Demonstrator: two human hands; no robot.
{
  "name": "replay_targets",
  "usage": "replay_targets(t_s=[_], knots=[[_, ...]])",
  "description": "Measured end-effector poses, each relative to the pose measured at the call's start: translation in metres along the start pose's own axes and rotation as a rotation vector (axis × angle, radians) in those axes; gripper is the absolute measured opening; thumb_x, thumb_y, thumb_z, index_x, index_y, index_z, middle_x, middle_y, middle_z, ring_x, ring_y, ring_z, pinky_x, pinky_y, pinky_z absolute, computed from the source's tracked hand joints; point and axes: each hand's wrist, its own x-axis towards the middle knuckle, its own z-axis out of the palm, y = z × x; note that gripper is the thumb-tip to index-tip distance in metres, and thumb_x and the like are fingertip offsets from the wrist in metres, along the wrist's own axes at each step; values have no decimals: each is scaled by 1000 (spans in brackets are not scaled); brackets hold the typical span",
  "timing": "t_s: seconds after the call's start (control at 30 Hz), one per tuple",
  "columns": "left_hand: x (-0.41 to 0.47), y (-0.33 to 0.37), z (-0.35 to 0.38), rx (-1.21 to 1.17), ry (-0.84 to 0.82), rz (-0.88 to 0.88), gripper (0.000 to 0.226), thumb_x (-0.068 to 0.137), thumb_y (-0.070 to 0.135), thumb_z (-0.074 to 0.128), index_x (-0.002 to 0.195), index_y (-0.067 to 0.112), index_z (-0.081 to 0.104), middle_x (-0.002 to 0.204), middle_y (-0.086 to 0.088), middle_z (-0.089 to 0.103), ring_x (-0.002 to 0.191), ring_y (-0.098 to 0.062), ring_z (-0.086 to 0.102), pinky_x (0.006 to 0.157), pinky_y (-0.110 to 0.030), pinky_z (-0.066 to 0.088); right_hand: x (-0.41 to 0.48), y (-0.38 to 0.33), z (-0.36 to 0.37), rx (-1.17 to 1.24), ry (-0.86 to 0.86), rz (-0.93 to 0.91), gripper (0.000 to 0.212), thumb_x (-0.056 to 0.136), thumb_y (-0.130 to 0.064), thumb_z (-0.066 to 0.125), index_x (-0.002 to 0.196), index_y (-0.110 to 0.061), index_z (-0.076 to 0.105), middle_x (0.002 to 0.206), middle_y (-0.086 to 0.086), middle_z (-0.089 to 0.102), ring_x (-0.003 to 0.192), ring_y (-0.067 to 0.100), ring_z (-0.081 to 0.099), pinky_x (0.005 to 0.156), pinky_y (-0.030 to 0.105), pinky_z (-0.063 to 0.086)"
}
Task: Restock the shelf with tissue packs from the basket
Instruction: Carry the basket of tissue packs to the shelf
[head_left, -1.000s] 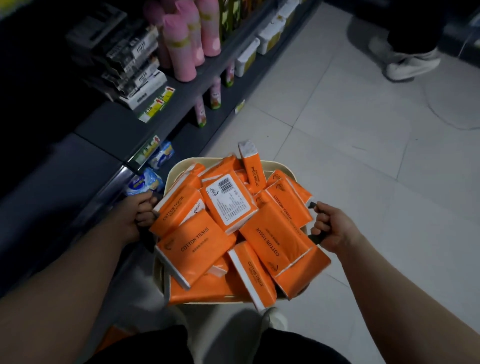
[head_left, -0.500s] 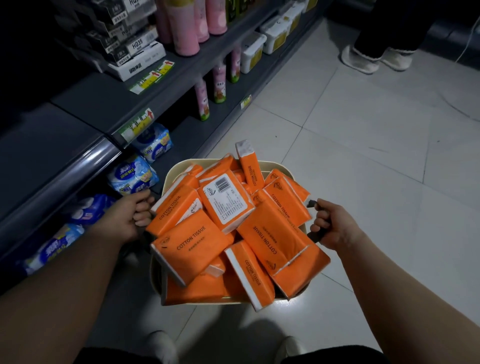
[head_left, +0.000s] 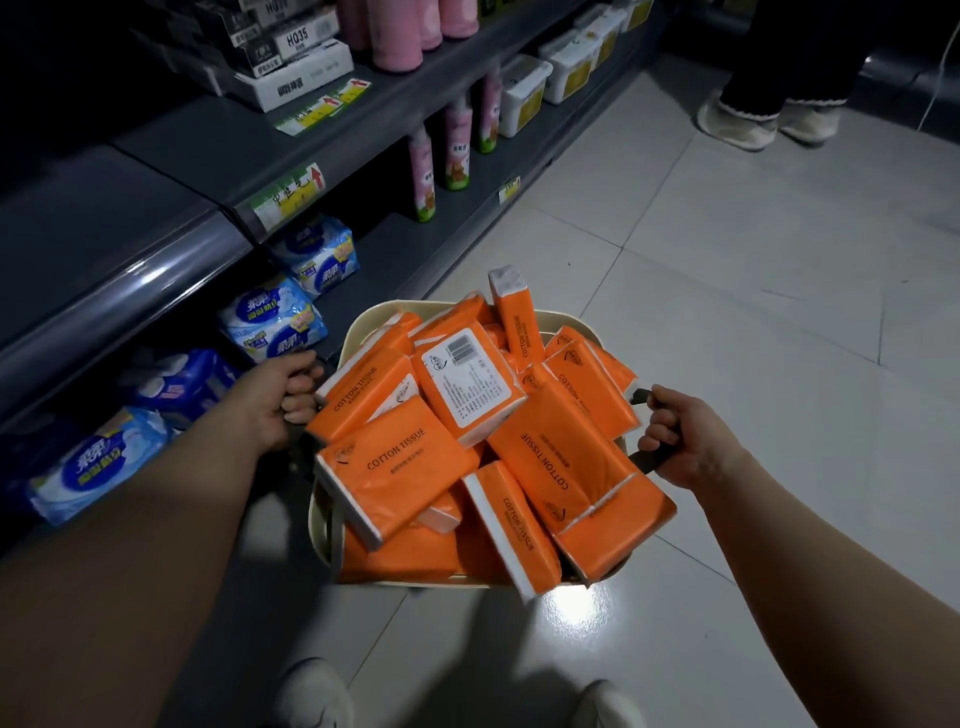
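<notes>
A cream basket (head_left: 358, 332) hangs in front of me above the tiled floor, heaped with several orange tissue packs (head_left: 400, 462) marked COTTON TISSUE. One pack (head_left: 470, 382) lies label side up on top of the heap. My left hand (head_left: 270, 402) grips the basket's left handle, and my right hand (head_left: 685, 441) grips the dark right handle. The dark grey shelf (head_left: 208, 150) runs along my left, with a bare stretch on its upper board.
Blue and white packs (head_left: 275, 317) lie on the lowest shelf level by my left hand. Pink bottles (head_left: 397, 31), white boxes (head_left: 293, 78) and white tubs (head_left: 522, 93) fill the shelves farther on. Another person's slippered feet (head_left: 763, 122) stand at the far right. My shoes (head_left: 317, 693) show below.
The view has dropped and shifted, so the lower shelf with its blue packs now shows. The basket sits lower beside that shelf. Both hands keep their hold on the handles.
</notes>
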Motion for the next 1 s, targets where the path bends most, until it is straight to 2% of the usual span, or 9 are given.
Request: replay_targets(t_s=[0.1,0.2,0.27,0.33,0.43,0.5,0.63,0.77,1.0], knots=[[0,-4,-8,69,37,-13,32,97,32,45,73,12,46,31,8,30,24,-4,24,27,-12,18,-1,2,1,-64,0,0,24,95,-23,50,72,-16,47,39,-9,29,32,7,27,37,19,33],[-4,-5,-13,152,118,-5,30,96,35,48,78,12,51,38,7,41,31,-5,34,32,-14,28,-7,5,4,-167,44,-39,17,94,-23,53,80,-13,53,50,-4,40,43,8,38,49,23,41],[-14,-3,-15,258,204,44,24,96,36,50,88,13,54,54,2,52,44,-8,46,43,-21,39,-14,5,7,-320,102,-88,16,94,-23,54,87,-9,56,66,4,53,57,14,51,61,29,49],[-30,2,-17,337,256,126,26,95,37,50,95,13,58,64,-2,62,51,-12,54,51,-24,44,-25,3,8,-622,254,-176,21,93,-26,55,90,-5,57,91,15,62,75,22,59,74,36,53],[-53,8,-19,562,362,358,32,94,36,50,104,9,63,101,-17,68,78,-26,62,70,-29,42,-47,-3,13,-962,377,-384,44,92,-30,53,123,1,52,128,21,54,108,33,54,84,38,44],[-80,8,-16,621,394,485,28,92,36,53,102,13,65,108,-16,66,95,-28,61,79,-34,43,-70,-3,19,-1036,348,-512,57,92,-30,53,140,-3,39,139,19,47,122,33,50,92,36,41],[-133,0,-4,757,341,607,25,90,33,56,95,11,67,89,-4,61,85,-21,56,73,-30,39,-115,9,36,-1154,208,-655,60,92,-33,54,143,-9,35,140,16,48,105,32,62,87,37,49],[-174,-13,7,872,303,681,29,91,30,59,115,14,63,98,3,59,79,-8,54,77,-23,35,-148,28,45,-1329,143,-771,58,89,-37,57,139,-14,41,139,12,49,120,30,53,98,41,43],[-184,-38,9,1123,291,678,40,89,37,58,124,17,55,119,-2,62,106,-21,59,87,-32,46,-171,49,47,-1435,134,-908,48,88,-39,56,131,-18,48,128,10,57,115,30,53,96,47,45]])
